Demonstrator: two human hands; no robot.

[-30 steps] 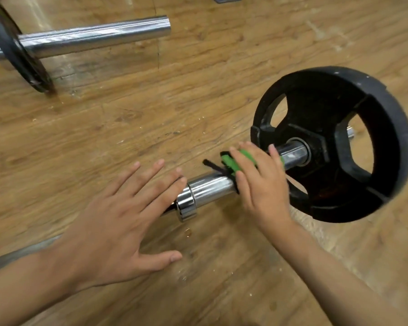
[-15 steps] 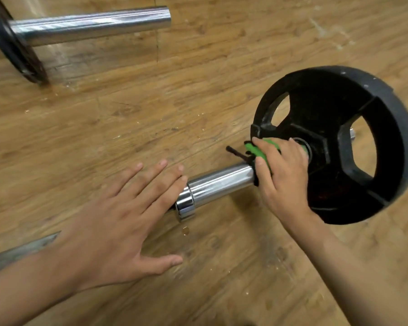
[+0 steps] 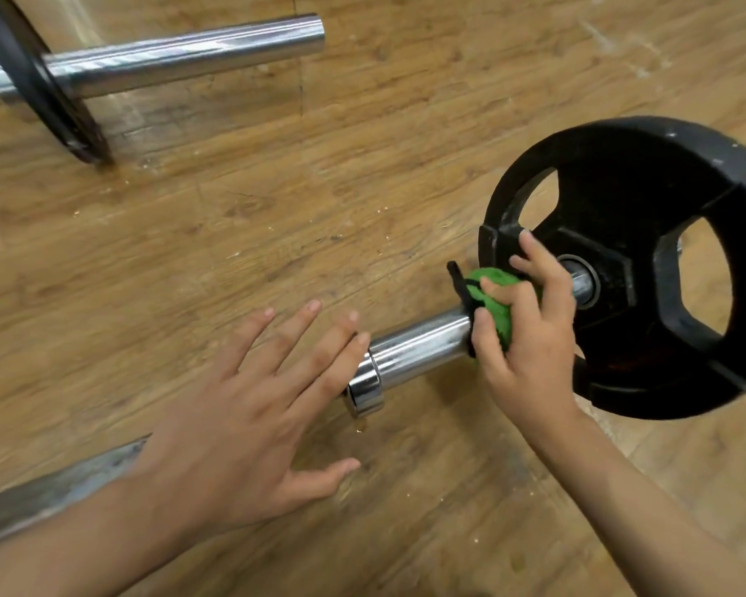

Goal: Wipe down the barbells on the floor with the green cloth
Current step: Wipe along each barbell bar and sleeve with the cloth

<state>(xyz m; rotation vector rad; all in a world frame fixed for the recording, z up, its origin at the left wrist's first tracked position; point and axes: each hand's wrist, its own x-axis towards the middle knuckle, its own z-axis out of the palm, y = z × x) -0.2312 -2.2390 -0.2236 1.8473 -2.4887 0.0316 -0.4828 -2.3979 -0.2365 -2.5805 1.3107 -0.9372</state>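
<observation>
We can read no writing on the black weight plate (image 3: 621, 217); its dark face shows only moulded spokes and cut-outs, and any lettering is too dim to make out. The green cloth (image 3: 494, 303) has black trim, and a short black tab sticks out on its far side, too small to read.

Our right hand (image 3: 530, 333) grips the cloth, fingers and thumb curled round it and round the chrome sleeve (image 3: 418, 344) of the near barbell, just beside the plate's hub. One finger reaches up towards the plate's face; we cannot tell whether it touches. Our left hand (image 3: 242, 402) lies open and flat over the barbell's shaft (image 3: 61, 489), fingers spread and straight, with the fingertips just beside the collar (image 3: 365, 387).

A bare length of sleeve runs between the collar and the cloth. The plate stands upright on the wooden floor (image 3: 362, 165), and the picture's right edge cuts off its outer rim.

A second barbell (image 3: 182, 58) lies well apart at the top left. Its thin plate (image 3: 31, 88) tilts, and its sleeve ends free near the top middle. A broad band of floor lies open between the two barbells.
</observation>
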